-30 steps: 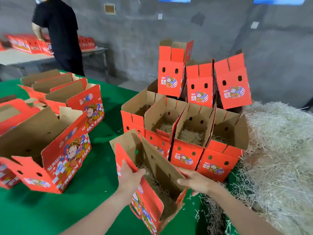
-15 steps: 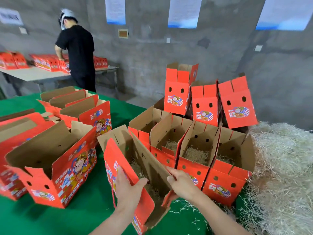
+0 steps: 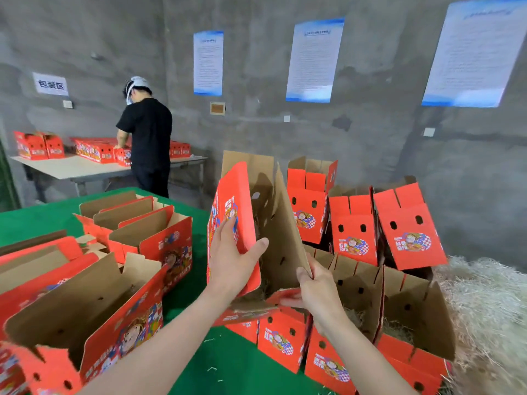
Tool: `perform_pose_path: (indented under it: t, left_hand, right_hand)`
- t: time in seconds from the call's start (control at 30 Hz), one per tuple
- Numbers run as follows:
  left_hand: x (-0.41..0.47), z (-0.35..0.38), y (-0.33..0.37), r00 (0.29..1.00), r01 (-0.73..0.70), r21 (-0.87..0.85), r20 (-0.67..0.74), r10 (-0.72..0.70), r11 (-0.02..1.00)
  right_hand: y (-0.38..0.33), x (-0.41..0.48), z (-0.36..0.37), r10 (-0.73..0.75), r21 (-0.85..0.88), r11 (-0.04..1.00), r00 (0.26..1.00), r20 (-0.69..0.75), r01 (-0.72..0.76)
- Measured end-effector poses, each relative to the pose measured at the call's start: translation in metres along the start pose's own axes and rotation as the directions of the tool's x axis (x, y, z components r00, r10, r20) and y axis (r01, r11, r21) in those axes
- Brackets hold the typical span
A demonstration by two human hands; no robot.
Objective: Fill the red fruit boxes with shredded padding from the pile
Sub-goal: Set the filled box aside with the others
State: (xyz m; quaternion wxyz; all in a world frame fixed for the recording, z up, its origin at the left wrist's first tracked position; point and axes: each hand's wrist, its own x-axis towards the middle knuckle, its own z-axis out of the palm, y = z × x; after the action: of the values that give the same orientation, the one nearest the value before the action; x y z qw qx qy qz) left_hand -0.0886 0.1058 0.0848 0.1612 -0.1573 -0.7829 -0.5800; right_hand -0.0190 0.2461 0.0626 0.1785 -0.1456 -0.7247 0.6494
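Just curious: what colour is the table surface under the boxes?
Green; the table shows best in the head view.

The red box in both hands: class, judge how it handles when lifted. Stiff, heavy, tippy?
Probably light: the red box is thin cardboard, held aloft by the left hand and right hand at its edges. Likely flexible: its open flaps splay apart.

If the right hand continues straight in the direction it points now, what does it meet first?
The lifted red cardboard fruit box: the right hand grips its brown side wall. Beyond, probably the stacked red boxes, but depth is unclear.
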Motion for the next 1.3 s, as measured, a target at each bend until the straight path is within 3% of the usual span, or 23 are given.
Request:
perform_pose_path:
  t: [0.2,0.4,0.43,0.53,0.57,0.7,0.8,0.97,1.07,1.13,1.2,1.27,1.3]
  left_hand:
    - [0.064,-0.002,-0.014,0.995,-0.085,-0.026,0.053,0.087,0.996]
    - [0.153,-0.029,-0.045,0.963,0.003,-0.301,0.257,0.078,0.954]
    - [0.175,-0.037,-0.058,0.942,0.028,-0.269,0.330,0.065,0.963]
    - [0.207,-0.046,-0.092,0.889,0.045,0.058,0.453,-0.066,0.997]
    - [0.216,-0.048,-0.106,0.892,0.032,0.111,0.444,-0.078,0.993]
    - [0.255,-0.052,-0.149,0.944,-0.032,0.022,0.330,0.023,0.999]
    - [0.288,-0.053,-0.168,0.967,-0.108,0.031,0.236,0.098,0.994]
    - [0.326,-0.034,-0.216,0.945,0.086,-0.081,0.323,-0.056,0.993]
    - [0.329,-0.017,-0.262,0.933,0.110,-0.053,0.349,-0.084,0.993]
    - [0.329,-0.006,-0.293,0.892,0.185,0.008,0.417,-0.171,0.983]
    - [0.326,0.001,-0.316,0.777,0.328,0.119,0.530,-0.340,0.937]
    - [0.316,0.005,-0.333,0.629,0.314,0.256,0.665,-0.403,0.914]
    - [0.312,0.006,-0.337,0.592,0.263,0.291,0.704,-0.392,0.920]
  right_hand:
    - [-0.017,0.037,0.034,0.000,0.057,0.998,0.995,-0.098,0.006]
    - [-0.038,0.099,0.094,-0.036,0.031,0.999,0.972,-0.230,0.045]
    - [-0.039,0.117,0.114,-0.059,0.014,0.998,0.962,-0.266,0.066]
    - [-0.043,0.152,0.152,-0.072,0.013,0.997,0.944,-0.323,0.081]
    - [-0.041,0.166,0.169,-0.073,0.000,0.997,0.938,-0.338,0.077]
    - [-0.025,0.214,0.220,-0.095,-0.109,0.992,0.930,-0.354,0.060]
    - [-0.015,0.248,0.236,-0.047,-0.063,0.998,0.916,-0.399,0.024]
    - [0.017,0.288,0.246,0.021,-0.088,0.994,0.904,-0.428,-0.065]
    - [0.046,0.297,0.252,0.064,-0.192,0.972,0.938,-0.340,-0.135]
    - [0.066,0.303,0.254,0.163,-0.291,0.929,0.958,-0.236,-0.230]
    - [0.088,0.307,0.260,0.242,-0.451,0.840,0.952,-0.189,-0.303]
    - [0.107,0.307,0.270,0.202,-0.687,0.687,0.970,-0.134,-0.238]
    - [0.114,0.307,0.275,0.180,-0.773,0.611,0.981,-0.073,-0.170]
